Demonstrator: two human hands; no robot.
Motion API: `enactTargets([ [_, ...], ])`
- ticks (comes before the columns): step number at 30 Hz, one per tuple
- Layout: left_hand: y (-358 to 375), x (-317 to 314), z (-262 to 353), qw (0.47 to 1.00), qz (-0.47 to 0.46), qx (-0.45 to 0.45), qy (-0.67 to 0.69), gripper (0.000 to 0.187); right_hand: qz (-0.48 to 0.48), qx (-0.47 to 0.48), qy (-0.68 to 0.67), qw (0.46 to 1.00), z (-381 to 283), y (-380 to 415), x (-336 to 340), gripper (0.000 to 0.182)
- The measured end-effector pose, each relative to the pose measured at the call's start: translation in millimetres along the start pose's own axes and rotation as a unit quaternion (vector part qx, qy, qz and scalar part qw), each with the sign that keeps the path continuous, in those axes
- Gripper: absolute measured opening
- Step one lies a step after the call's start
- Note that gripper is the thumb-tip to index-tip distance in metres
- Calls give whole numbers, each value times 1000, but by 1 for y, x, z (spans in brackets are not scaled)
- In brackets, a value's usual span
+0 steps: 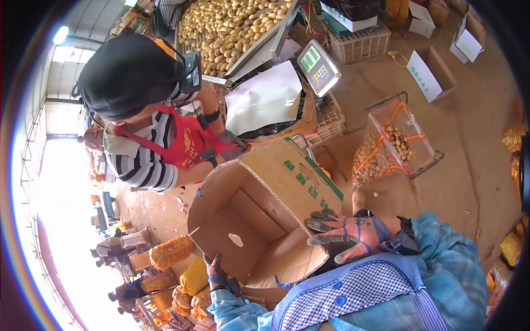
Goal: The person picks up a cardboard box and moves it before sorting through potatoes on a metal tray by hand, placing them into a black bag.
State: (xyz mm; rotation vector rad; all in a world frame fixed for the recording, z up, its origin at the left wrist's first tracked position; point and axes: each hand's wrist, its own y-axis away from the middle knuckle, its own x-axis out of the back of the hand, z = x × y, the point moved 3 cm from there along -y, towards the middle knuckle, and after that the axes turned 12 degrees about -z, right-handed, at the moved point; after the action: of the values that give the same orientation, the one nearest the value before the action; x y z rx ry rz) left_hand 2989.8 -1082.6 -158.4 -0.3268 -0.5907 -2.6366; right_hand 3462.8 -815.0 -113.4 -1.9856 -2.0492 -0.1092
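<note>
An open, empty-looking cardboard box (265,220) with green print on its side stands tilted in front of me. My left hand (216,270), in a dark and pink glove, holds the box's lower left edge, its fingers partly hidden. On the right, my right hand (348,231), in a pink and grey glove, lies spread at the box's right edge. A co-worker in a red apron (187,140) stands across the box, with gloved hands near its far edge.
Potatoes (226,33) fill a sorting table at the top. A scale display (319,67) stands beside a covered carton (264,102). At the right, a net bag of potatoes (372,157) hangs on a frame. Filled sacks (193,276) stand lower left.
</note>
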Motion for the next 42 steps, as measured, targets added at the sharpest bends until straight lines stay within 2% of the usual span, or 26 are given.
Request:
enactTargets([
  [1,1,3,-2,998,-1,-10,-65,52,4,3,0,1000,5,1,-5,80],
  [2,3,-1,5,975,-12,-44,-219,52,8,6,1,1000,4,0,-6,79],
  [4,3,-8,9,981,1,-32,-191,50,16,12,-14,1000,4,2,-3,79],
  [5,4,-10,5,1000,25,14,-8,48,19,14,-21,1000,3,3,-2,79],
  [6,6,-17,2,981,47,60,176,46,28,-7,0,1000,7,7,-3,79],
  [8,12,-36,15,985,46,41,159,49,47,-49,40,997,16,14,-5,79],
  [9,15,-40,18,987,47,32,151,50,97,-48,11,994,16,16,-2,79],
  [11,19,-21,-15,999,26,-2,46,51,198,-43,-47,978,7,17,9,79],
  [12,21,-28,-12,994,28,19,99,52,250,-105,-8,962,13,20,6,79],
  [14,28,-50,5,972,40,58,223,52,315,-115,-92,938,19,17,0,78],
  [15,30,-51,3,973,33,51,222,52,346,-118,-134,921,24,16,-2,78],
  [17,34,-46,-14,975,18,39,219,53,349,-156,-78,921,34,11,-5,82],
  [18,35,-41,-17,995,0,8,94,49,345,-180,-44,920,32,10,-5,83],
  [20,39,-41,-15,998,-11,-34,55,47,350,-207,0,913,33,8,-9,84],
  [22,41,-41,-13,994,5,-36,100,47,369,-213,19,905,46,9,-16,85],
  [24,29,-34,-17,972,42,-4,231,50,383,-199,12,902,40,12,-11,83],
  [27,4,-9,-1,984,88,-23,156,59,396,-193,-19,898,40,24,-1,82],
  [28,-5,-5,8,993,69,-47,78,61,398,-192,-33,897,44,29,2,81],
  [31,-47,-3,23,980,15,-29,195,62,407,-192,24,893,44,32,7,81],
  [34,-89,6,20,982,63,51,171,64,387,-211,78,894,45,22,8,84],
  [36,-100,12,20,980,5,18,196,65,390,-213,121,888,46,18,5,85],
  [38,-107,10,22,970,-35,5,242,68,405,-218,118,880,44,18,5,84],
  [39,-107,9,24,974,-44,11,222,66,411,-222,116,877,41,17,5,84],
  [42,-103,8,33,979,-84,36,183,59,422,-244,-32,872,37,21,1,82],
])
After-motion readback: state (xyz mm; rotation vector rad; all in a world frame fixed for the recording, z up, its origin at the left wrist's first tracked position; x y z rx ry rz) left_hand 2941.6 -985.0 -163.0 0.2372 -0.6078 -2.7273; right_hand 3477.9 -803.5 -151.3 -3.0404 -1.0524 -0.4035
